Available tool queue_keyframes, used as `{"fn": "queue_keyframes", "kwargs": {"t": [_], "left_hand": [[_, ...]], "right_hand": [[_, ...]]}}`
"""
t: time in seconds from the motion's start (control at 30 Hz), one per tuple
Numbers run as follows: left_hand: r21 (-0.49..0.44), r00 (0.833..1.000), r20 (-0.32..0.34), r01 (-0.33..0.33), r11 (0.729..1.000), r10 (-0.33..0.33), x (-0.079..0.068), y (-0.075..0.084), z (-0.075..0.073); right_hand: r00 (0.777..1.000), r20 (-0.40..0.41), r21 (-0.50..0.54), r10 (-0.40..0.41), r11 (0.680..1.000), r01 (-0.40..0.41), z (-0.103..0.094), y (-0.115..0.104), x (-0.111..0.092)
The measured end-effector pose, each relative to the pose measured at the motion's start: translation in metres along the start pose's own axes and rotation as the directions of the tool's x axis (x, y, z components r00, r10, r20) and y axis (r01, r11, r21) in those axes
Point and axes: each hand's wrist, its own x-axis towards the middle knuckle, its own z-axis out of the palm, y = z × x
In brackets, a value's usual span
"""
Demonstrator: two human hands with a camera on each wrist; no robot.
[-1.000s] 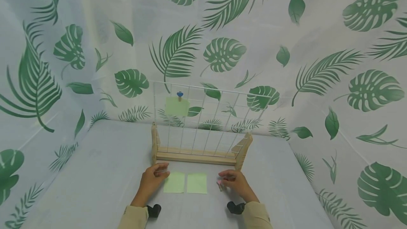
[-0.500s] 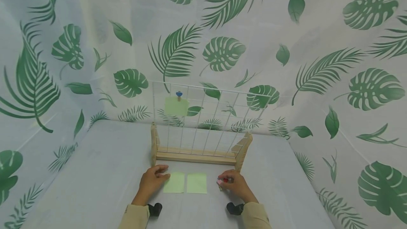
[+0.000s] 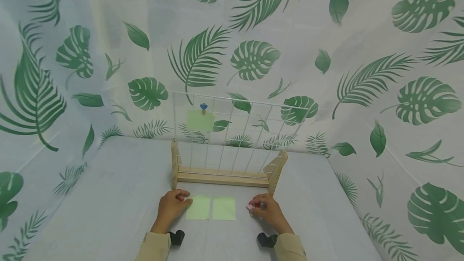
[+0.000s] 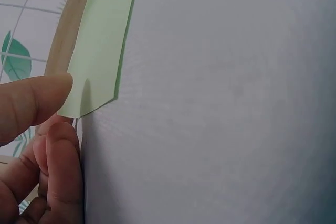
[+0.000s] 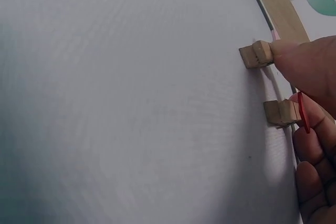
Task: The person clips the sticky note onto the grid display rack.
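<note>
Two pale green sticky notes lie side by side on the table, a left note (image 3: 197, 208) and a right note (image 3: 224, 208). My left hand (image 3: 171, 209) is at the left note's outer edge; in the left wrist view its thumb (image 4: 44, 100) overlaps a corner of the note, the other fingers loosely curled. My right hand (image 3: 269, 211) pinches a small wooden clothespin with a pink heart (image 3: 250, 207), right of the notes. A second wooden clothespin (image 5: 281, 113) with a red top (image 5: 303, 113) sits by the right index finger, partly hidden in the head view.
Behind the notes stands a white wire grid rack (image 3: 232, 132) on a wooden base (image 3: 222, 178). A blue-topped clothespin (image 3: 204, 108) holds another green note (image 3: 200, 121) on the grid. Leaf-patterned sheeting surrounds the table (image 3: 119, 196).
The right fingers have shifted around the pink clothespin, and the red one now shows between them. The left fingers have curled a little more, with the thumb still by the left note.
</note>
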Motion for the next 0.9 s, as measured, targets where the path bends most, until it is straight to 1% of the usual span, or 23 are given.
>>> {"fn": "queue_keyframes", "kwargs": {"t": [0.1,0.3,0.4,0.47,0.6,0.67,0.8,0.9], "left_hand": [[0.003,1.000,-0.003,-0.002,1.000,0.002,-0.001,0.002,-0.001],[0.036,1.000,0.017,-0.008,0.999,0.007,-0.002,0.004,-0.001],[0.053,1.000,0.024,-0.016,0.998,0.015,-0.002,0.004,-0.002],[0.061,0.999,0.026,-0.023,0.998,0.022,-0.002,0.004,-0.003],[0.050,0.999,0.032,-0.029,0.998,0.028,-0.002,0.003,-0.005],[0.036,0.999,0.042,-0.026,0.999,0.025,-0.001,0.003,-0.007],[0.021,0.998,0.069,-0.012,1.000,0.011,-0.001,0.005,-0.010],[0.020,0.997,0.081,-0.005,1.000,0.004,-0.002,0.007,-0.011]], "right_hand": [[1.000,-0.005,0.011,0.024,1.000,-0.024,0.001,0.001,-0.001],[0.998,-0.024,0.028,0.057,0.998,-0.056,0.002,0.003,-0.003],[0.998,-0.034,0.045,0.055,0.998,-0.053,0.002,0.006,-0.004],[0.999,-0.040,0.060,0.036,0.998,-0.034,0.001,0.008,-0.005],[0.999,-0.038,0.084,-0.013,0.996,0.016,-0.001,0.010,-0.006],[0.999,-0.031,0.089,-0.026,0.996,0.028,-0.002,0.010,-0.006],[1.000,-0.016,0.119,-0.016,0.993,0.018,-0.006,0.007,-0.008],[1.000,-0.007,0.137,0.015,0.991,-0.014,-0.009,0.006,-0.009]]}}
